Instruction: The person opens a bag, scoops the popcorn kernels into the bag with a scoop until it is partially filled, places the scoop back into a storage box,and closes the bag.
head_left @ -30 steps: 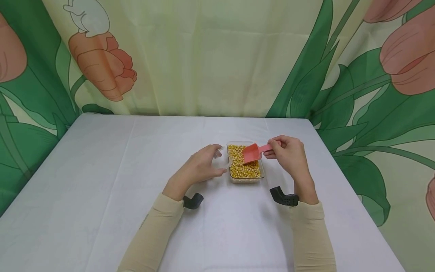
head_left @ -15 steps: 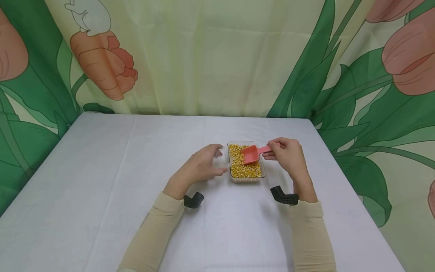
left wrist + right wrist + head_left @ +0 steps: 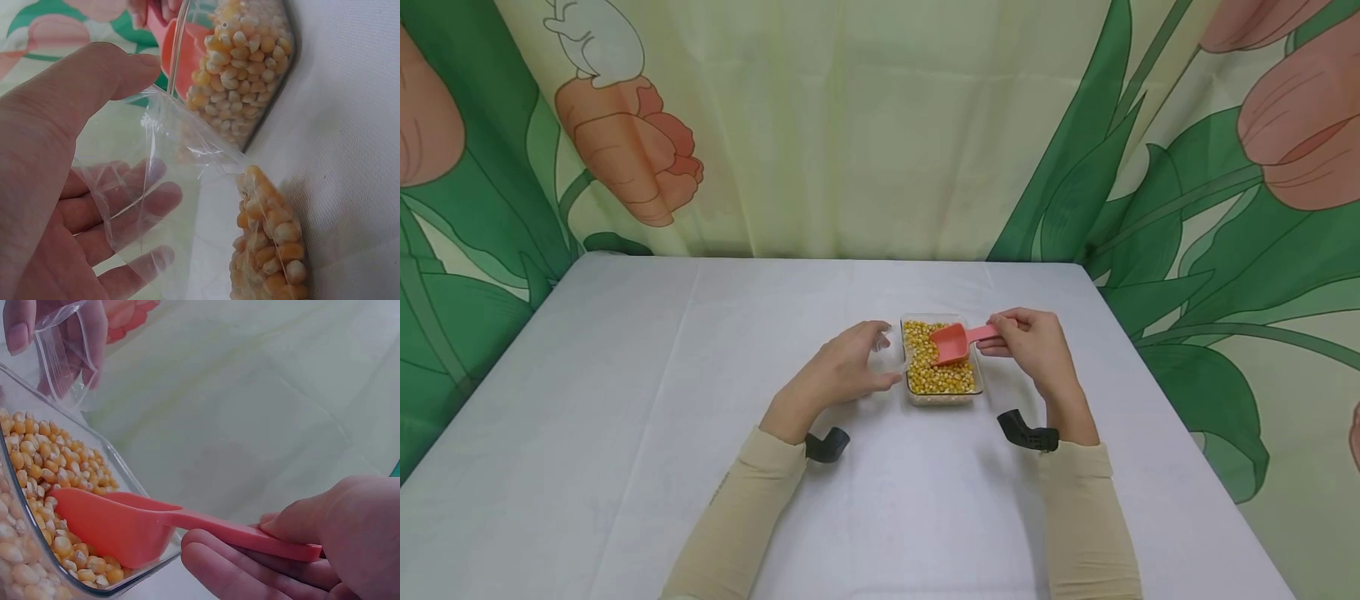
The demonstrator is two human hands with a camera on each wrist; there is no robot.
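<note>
Well behind the corn container (image 3: pixel 942 400), a flowered curtain (image 3: pixel 880 133) backs the table (image 3: pixel 550 467).

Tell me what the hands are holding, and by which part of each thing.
The right hand grips the red scoop by its handle. The left hand holds the clear plastic bag by its open upper end.

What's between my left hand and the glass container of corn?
A clear plastic bag with corn kernels inside lies between your left hand and the glass container; the left wrist view shows it best.
</note>
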